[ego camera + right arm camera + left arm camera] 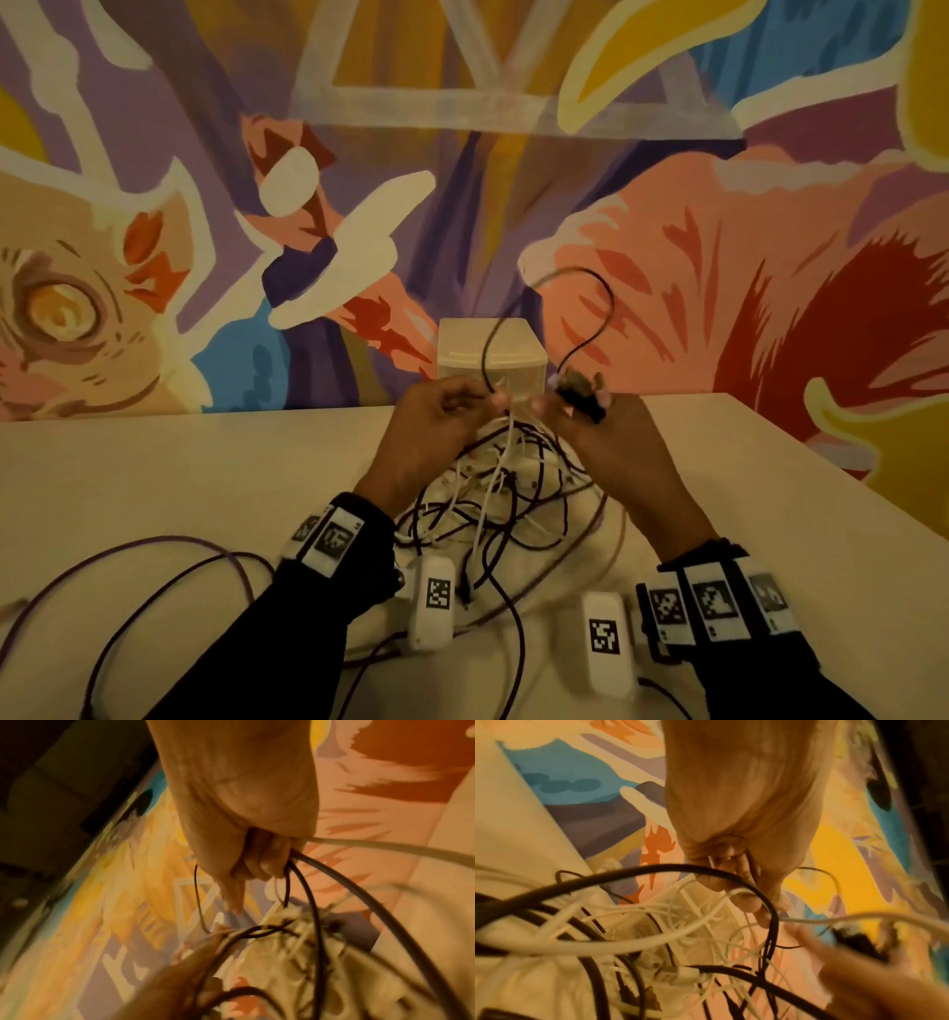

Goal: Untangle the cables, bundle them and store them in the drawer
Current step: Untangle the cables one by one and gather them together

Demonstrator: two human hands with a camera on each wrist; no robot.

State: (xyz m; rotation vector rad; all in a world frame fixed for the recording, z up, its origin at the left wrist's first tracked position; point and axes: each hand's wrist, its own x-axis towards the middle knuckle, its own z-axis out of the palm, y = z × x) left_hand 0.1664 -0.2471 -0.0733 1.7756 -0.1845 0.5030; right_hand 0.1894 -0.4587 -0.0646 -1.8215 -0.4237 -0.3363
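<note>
Big pale table (154,478) first, and at its far edge against the mural sits the drawer box (488,349), shut as far as one can tell, so storing looks a long way off. Just in front of the box lies the tangle (503,493), black and white cables heaped together, and both hands are raised over its far side, close to the box, so the strands hang free and the knots show.

Left hand (441,416) has its fingers curled in, pinching thin white and dark strands; the left wrist view shows them running through the fist. That looks like an anchor, holding the heap back.

Right hand (590,426), on the box's right, clutches a dark plug (577,393) with cables trailing from its closed fingers. From the plug a black cable (595,308) loops high in front of the box, likely being lifted clear of the rest.

A purple cable (169,560) sprawls left of the tangle, well away from the box.
</note>
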